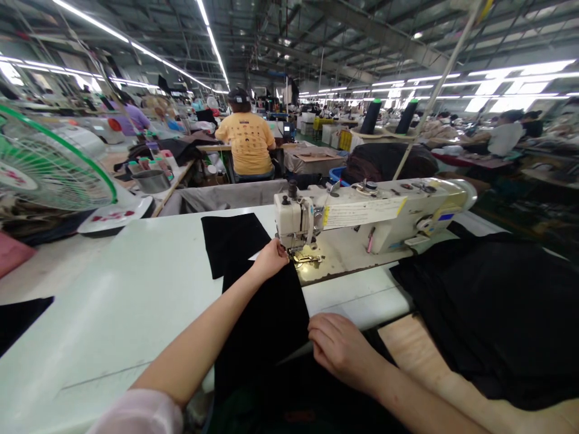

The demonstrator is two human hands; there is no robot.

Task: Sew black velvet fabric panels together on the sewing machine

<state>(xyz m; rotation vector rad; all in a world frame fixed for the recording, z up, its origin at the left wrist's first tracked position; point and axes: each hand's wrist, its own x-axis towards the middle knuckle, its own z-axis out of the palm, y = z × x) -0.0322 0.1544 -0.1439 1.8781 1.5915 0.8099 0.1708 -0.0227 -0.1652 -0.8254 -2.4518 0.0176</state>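
Note:
A long piece of black fabric (266, 313) lies over the front of the pale table, its near end hanging toward my lap. My left hand (272, 259) pinches its far edge right beside the needle area of the white sewing machine (353, 211). Lower down, the curled fingers of my right hand (335, 343) grip the same fabric at its right edge, near the table's front. Another black panel (235, 238) lies flat behind, with a small white piece (260, 253) showing by my left wrist. A lamp lights the machine's metal plate.
Stacked black fabric (502, 307) covers a wooden board (416, 343) on the right. At left stand a green-rimmed fan (49, 157) and a metal bowl (152, 181). A co-worker in a yellow shirt (248, 141) sits ahead. Thread cones (371, 117) rise behind the machine.

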